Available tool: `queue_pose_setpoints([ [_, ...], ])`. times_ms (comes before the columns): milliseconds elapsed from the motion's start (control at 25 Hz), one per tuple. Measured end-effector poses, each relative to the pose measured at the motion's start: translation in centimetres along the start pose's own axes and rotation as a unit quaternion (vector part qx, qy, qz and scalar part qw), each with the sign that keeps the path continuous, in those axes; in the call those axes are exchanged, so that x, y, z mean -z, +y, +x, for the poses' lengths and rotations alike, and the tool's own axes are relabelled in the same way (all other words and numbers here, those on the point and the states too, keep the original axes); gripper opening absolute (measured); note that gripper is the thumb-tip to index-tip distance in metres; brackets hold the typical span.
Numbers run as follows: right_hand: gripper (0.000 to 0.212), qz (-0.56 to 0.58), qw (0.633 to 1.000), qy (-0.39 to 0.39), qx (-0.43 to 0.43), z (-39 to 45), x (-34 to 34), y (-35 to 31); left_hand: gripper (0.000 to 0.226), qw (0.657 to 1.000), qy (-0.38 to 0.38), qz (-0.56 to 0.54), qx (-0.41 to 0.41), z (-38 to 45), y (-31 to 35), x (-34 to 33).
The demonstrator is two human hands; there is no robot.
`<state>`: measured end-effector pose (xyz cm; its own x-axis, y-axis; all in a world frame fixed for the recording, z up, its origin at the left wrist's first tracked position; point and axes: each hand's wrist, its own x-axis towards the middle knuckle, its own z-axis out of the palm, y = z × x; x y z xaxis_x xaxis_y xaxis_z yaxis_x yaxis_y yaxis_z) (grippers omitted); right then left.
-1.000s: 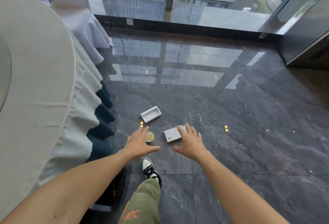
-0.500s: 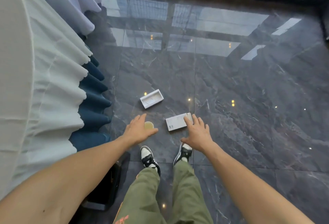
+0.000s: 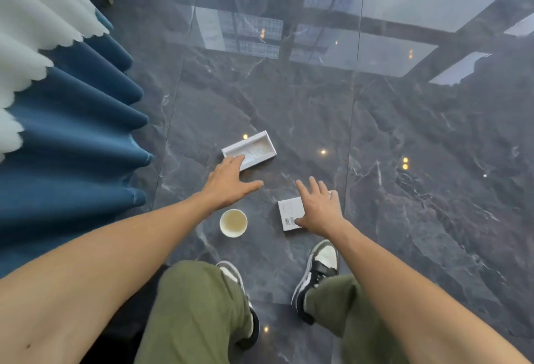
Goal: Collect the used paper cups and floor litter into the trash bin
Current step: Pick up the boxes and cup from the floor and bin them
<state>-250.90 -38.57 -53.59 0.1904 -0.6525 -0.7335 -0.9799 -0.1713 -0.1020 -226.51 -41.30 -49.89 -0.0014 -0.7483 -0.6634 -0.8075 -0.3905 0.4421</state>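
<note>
Since a moment ago the person has bent lower over the floor, and both hands have gone past the cup toward the two white boxes. Now the left hand (image 3: 228, 183) is stretched out with fingers spread wide, its fingertips overlapping the near corner of the open white box tray (image 3: 254, 148); it is not closed on it, and I cannot tell whether it touches. The right hand (image 3: 319, 210) is also open and flat, palm down over the right part of the closed white box (image 3: 290, 213), thumb at the box's near edge; whether it presses on the box or hovers just above I cannot tell. The paper cup (image 3: 233, 223) stands upright on the dark marble floor (image 3: 419, 190), just below the left wrist and between the two hands, apart from both; pale liquid shows inside it. Both boxes lie on the same floor, the tray farther out, the closed box nearer the person's right shoe (image 3: 319, 269). Olive trousers (image 3: 196, 314) cover both legs. To the left hangs a blue table skirt (image 3: 78, 144) under a white scalloped cloth (image 3: 31, 37).
</note>
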Motion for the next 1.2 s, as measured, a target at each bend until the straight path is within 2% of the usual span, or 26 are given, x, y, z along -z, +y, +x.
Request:
queue_pose_setpoints([
  [120, 0.108, -0.012, 1.0, -0.026, 0.006, 8.1, -6.3, 1.5, 0.088, 1.0, 0.005, 0.011, -0.007, 8.7, -3.4, -5.1],
  [320, 0.11, -0.094, 0.992, -0.079, 0.019, 17.4, -14.8, 4.6, 0.083, 0.999, 0.014, 0.052, -0.006, 20.9, -8.5, -11.4],
  [520, 0.078, -0.142, 0.984, -0.071, 0.077, 21.6, -18.0, 6.6, 0.091, 0.989, 0.063, 0.13, 0.007, 27.1, -12.2, -13.0],
  [640, 0.077, -0.136, 0.984, -0.052, 0.103, 22.6, -18.0, 7.1, 0.103, 0.982, 0.076, 0.173, 0.014, 28.1, -14.2, -13.6],
  [760, 0.07, -0.083, 0.992, -0.042, 0.083, 23.0, -17.0, 6.9, 0.118, 0.982, 0.062, 0.17, 0.053, 28.3, -14.7, -13.0],
  [840, 0.066, -0.01, 0.997, -0.035, 0.062, 23.0, -16.1, 6.7, 0.111, 0.988, 0.038, 0.126, 0.078, 28.1, -14.8, -12.7],
  [920, 0.056, 0.092, 0.995, 0.001, 0.035, 23.1, -15.3, 6.5, 0.094, 0.989, 0.032, 0.119, 0.083, 27.8, -15.2, -12.4],
  [960, 0.048, 0.176, 0.984, 0.036, 0.008, 23.0, -14.8, 6.3, 0.082, 0.99, 0.027, 0.114, 0.076, 27.6, -15.4, -12.3],
  [1000, 0.041, 0.278, 0.957, 0.076, -0.027, 22.9, -14.1, 6.0, 0.071, 0.993, 0.019, 0.104, 0.062, 27.4, -15.4, -12.2],
  [1080, 0.033, 0.475, 0.864, 0.145, -0.086, 22.8, -12.2, 5.0, 0.056, 0.998, 0.001, 0.061, 0.025, 27.0, -14.8, -11.8],
  [1120, 0.033, 0.543, 0.818, 0.162, -0.101, 22.8, -10.9, 4.5, 0.053, 1.0, 0.007, 0.02, 0.015, 26.8, -14.2, -11.4],
  [1200, 0.036, 0.631, 0.752, 0.157, -0.107, 23.1, -8.5, 3.5, 0.05, 0.995, 0.032, -0.088, 0.014, 25.7, -12.8, -10.2],
])
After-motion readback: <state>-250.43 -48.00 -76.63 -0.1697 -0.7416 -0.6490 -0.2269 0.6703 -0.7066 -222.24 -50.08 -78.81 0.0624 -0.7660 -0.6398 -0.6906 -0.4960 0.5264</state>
